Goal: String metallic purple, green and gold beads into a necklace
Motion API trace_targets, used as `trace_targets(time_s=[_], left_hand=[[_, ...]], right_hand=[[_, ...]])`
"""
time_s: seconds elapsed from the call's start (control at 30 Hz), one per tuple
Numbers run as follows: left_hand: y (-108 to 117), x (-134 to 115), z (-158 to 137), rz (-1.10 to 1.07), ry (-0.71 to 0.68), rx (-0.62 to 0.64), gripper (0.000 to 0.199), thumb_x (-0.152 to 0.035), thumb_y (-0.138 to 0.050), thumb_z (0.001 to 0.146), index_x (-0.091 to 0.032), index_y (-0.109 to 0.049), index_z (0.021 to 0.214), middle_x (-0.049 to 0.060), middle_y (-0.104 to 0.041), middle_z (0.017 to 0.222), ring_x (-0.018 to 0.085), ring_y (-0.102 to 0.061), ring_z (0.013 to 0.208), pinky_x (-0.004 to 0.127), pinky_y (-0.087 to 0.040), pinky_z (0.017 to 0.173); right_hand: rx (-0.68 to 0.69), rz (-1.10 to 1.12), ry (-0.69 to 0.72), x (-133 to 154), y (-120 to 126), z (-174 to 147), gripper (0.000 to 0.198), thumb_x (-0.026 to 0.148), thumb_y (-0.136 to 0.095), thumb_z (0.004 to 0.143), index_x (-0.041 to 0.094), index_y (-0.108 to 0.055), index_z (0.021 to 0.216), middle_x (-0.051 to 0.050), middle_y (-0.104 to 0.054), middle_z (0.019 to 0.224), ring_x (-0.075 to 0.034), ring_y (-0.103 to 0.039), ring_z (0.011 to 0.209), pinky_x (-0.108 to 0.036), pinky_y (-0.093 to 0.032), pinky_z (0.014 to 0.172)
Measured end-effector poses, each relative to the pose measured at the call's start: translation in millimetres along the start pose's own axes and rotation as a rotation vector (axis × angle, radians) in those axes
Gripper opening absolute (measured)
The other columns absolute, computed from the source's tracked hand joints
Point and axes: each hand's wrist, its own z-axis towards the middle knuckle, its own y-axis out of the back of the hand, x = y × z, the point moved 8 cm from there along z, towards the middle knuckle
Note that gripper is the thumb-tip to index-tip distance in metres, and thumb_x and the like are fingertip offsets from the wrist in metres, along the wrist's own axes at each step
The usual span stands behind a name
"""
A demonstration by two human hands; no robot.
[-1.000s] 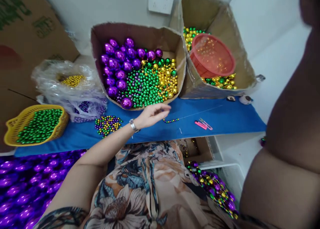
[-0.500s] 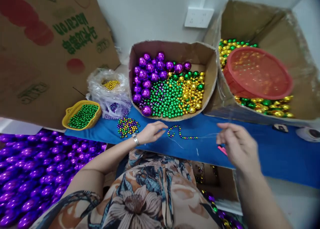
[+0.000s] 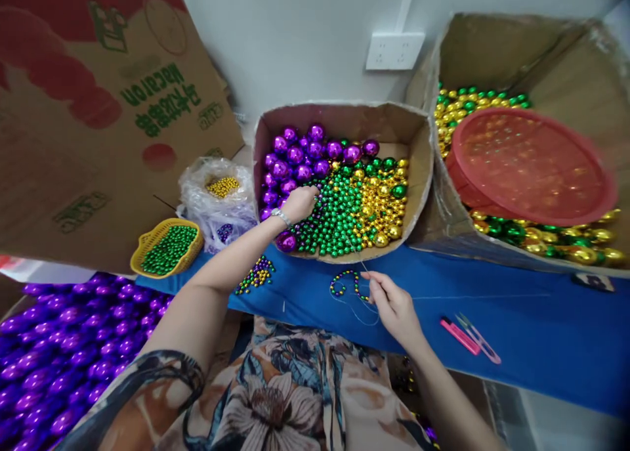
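Observation:
My left hand [image 3: 299,205] reaches into the open cardboard box [image 3: 418,175], its fingers drawn together among the small purple and green beads [image 3: 339,205]. What lies between its fingertips is hidden. Over the blue cloth, my right hand [image 3: 391,303] pinches a thin, straight needle [image 3: 355,253] that slants up toward the box's front edge. Beside those fingers, a short string of green, gold and purple beads [image 3: 339,277] curls on the cloth. Loose white thread [image 3: 361,320] loops below it, and another length runs off to the right.
Mixed loose beads [image 3: 258,277] lie left of the string. Further left are a yellow basket [image 3: 135,257] of green beads and plastic bags [image 3: 189,182] of beads. A pink cutter [image 3: 460,336] and thread snips [image 3: 480,339] lie right. A red basin [image 3: 536,162] sits in the large carton.
My left hand has moved from the cloth up into the bead box. My right hand has come left to the bead string, uncovering the pink cutter and snips.

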Motion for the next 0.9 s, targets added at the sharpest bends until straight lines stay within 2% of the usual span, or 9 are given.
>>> trace_targets(time_s=[0.2, 0.37, 0.6, 0.73, 0.83, 0.9], left_hand=[[-16.6, 1.3, 32.7, 0.074, -0.007, 0.090, 0.026, -0.017, -0.049, 0.088, -0.013, -0.066, 0.107, 0.014, -0.069, 0.105, 0.026, -0.065, 0.101, 0.035, -0.049, 0.090], [-24.9, 4.9, 43.0, 0.102, 0.018, 0.145, 0.026, -0.020, -0.051, 0.088, -0.015, -0.065, 0.109, 0.013, -0.069, 0.108, 0.025, -0.066, 0.102, 0.034, -0.050, 0.091], [-32.0, -4.0, 46.1, 0.108, 0.040, 0.177, 0.037, -0.012, -0.052, 0.082, -0.016, -0.060, 0.118, 0.015, -0.069, 0.107, 0.030, -0.066, 0.103, 0.039, -0.052, 0.086], [-32.0, -6.4, 44.0, 0.062, 0.058, 0.147, 0.043, -0.011, -0.056, 0.078, -0.016, -0.058, 0.120, 0.015, -0.069, 0.106, 0.032, -0.066, 0.102, 0.042, -0.053, 0.085], [-23.4, -4.8, 38.9, 0.025, 0.079, 0.083, 0.039, -0.014, -0.056, 0.081, -0.016, -0.058, 0.120, 0.016, -0.067, 0.111, 0.032, -0.064, 0.106, 0.045, -0.052, 0.087], [-12.6, -4.5, 31.3, -0.171, 0.106, -0.003, 0.034, -0.018, -0.057, 0.084, -0.016, -0.059, 0.117, 0.014, -0.068, 0.110, 0.029, -0.064, 0.104, 0.043, -0.052, 0.089]], right_hand=[[-0.029, -0.006, 0.000, -4.9, -0.6, 6.7, 0.035, 0.040, -0.042, 0.098, 0.017, -0.066, 0.108, 0.000, -0.060, 0.063, -0.012, -0.062, 0.060, -0.020, -0.049, 0.057], [-0.004, 0.003, -0.012, -13.0, -7.7, 9.8, 0.034, 0.038, -0.042, 0.098, 0.017, -0.067, 0.108, 0.000, -0.063, 0.065, -0.011, -0.061, 0.058, -0.020, -0.049, 0.058], [0.008, -0.014, 0.035, -12.9, -15.0, 17.3, 0.032, 0.036, -0.042, 0.099, 0.018, -0.066, 0.109, 0.001, -0.062, 0.062, -0.011, -0.061, 0.058, -0.020, -0.049, 0.060], [0.007, -0.026, 0.067, -8.6, -15.6, 20.6, 0.031, 0.034, -0.041, 0.100, 0.019, -0.065, 0.110, -0.002, -0.071, 0.080, -0.010, -0.064, 0.062, -0.020, -0.050, 0.061], [-0.019, -0.054, 0.090, -5.0, -10.9, 20.6, 0.029, 0.032, -0.041, 0.100, 0.019, -0.064, 0.111, -0.004, -0.073, 0.096, -0.010, -0.066, 0.066, -0.020, -0.051, 0.063], [-0.043, -0.088, 0.093, -3.3, -6.9, 20.5, 0.028, 0.030, -0.041, 0.100, 0.019, -0.063, 0.112, -0.004, -0.074, 0.096, -0.011, -0.068, 0.069, -0.021, -0.052, 0.065]])
